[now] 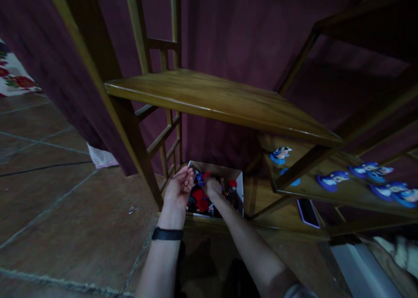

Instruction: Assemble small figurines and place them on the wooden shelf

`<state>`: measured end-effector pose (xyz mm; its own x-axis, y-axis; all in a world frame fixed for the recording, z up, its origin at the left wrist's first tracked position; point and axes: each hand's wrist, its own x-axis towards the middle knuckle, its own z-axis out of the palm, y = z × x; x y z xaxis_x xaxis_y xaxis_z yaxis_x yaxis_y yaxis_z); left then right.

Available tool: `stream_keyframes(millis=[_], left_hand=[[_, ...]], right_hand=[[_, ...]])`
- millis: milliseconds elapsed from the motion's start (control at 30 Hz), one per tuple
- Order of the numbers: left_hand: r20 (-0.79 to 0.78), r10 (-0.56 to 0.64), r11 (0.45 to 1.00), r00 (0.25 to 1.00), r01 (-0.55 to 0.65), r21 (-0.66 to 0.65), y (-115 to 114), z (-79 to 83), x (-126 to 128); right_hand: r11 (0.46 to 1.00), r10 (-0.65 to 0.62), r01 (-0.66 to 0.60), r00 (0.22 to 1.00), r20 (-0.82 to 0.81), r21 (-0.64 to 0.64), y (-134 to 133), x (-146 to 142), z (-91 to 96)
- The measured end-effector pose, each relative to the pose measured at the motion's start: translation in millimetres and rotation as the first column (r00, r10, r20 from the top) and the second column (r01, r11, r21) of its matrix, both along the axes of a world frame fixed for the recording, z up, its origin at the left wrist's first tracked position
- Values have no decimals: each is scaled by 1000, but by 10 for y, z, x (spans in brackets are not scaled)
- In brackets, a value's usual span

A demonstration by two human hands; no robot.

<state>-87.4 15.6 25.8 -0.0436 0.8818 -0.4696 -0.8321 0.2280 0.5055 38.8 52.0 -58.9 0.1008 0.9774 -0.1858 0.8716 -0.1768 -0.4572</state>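
A white-rimmed cardboard box (pixel 242 189) stands on the bottom shelf, filled with small red, blue and dark figurines (pixel 200 198). At the box's left edge is my left hand (pixel 179 185), palm turned up and fingers loosely extended, with nothing visible in it. A dark band circles that wrist. My right hand (pixel 213 187) reaches down among the figurines near the middle of the box. Its fingertips are hidden, so whether they grip a figurine does not show.
A wooden shelf board (pixel 209 93) spans above the box. Blue-based figurines (pixel 331 180) stand on the shelf to the right, above a phone (pixel 308 212). At lower right, another person's hand (pixel 387 259) is beside a grey box (pixel 362 272). A purple curtain (pixel 235 36) hangs behind.
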Motion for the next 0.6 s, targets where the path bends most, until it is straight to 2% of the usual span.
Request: stream_keyframes(millis=[67, 133, 167, 200, 233, 300, 367, 400, 433, 467, 500, 533, 567, 600], left_hand=[[-3, 5, 1000, 1000, -5, -17, 6, -12, 5], [-13, 9, 1000, 1000, -9, -22, 6, -36, 32], [-25, 9, 1000, 1000, -9, -15, 3, -50, 56], [-39, 2, 1000, 999, -2, -6, -3, -66, 87], [-55, -11, 1000, 998, 11, 7, -10, -81, 124], [-82, -51, 998, 995, 53, 23, -28, -114, 208], [-97, -80, 996, 992, 82, 23, -46, -145, 292], [-98, -86, 996, 991, 89, 23, -54, -159, 329], [-97, -90, 995, 991, 93, 23, -62, -172, 360], [-91, -96, 995, 991, 99, 23, -68, -182, 385], [-84, -102, 994, 991, 104, 24, -72, -189, 403], [-76, -108, 994, 991, 110, 24, -75, -191, 414], [-70, -111, 993, 991, 113, 22, -75, -190, 419], [-64, -111, 994, 992, 112, 16, -74, -185, 420]], right_hand=[[996, -30, 42, 991, -133, 84, 12, 118, 66], [970, -127, 196, 912, -390, 141, -13, 320, 155], [945, -186, 301, 815, -549, 126, -49, 439, 200], [925, -234, 375, 679, -696, 55, -102, 559, 241], [921, -234, 390, 531, -815, -10, -172, 674, 276], [927, -229, 351, 254, -940, -131, -342, 861, 318], [941, -237, 265, 71, -969, -211, -503, 974, 321], [945, -234, 236, 11, -972, -225, -561, 1002, 308], [945, -234, 230, -18, -972, -232, -598, 1015, 286], [939, -239, 252, -14, -971, -235, -610, 1015, 257], [929, -249, 292, 30, -968, -229, -600, 1005, 223], [919, -261, 334, 117, -958, -210, -571, 987, 186], [913, -277, 367, 244, -929, -176, -528, 964, 147], [919, -278, 375, 405, -871, -120, -477, 937, 111]])
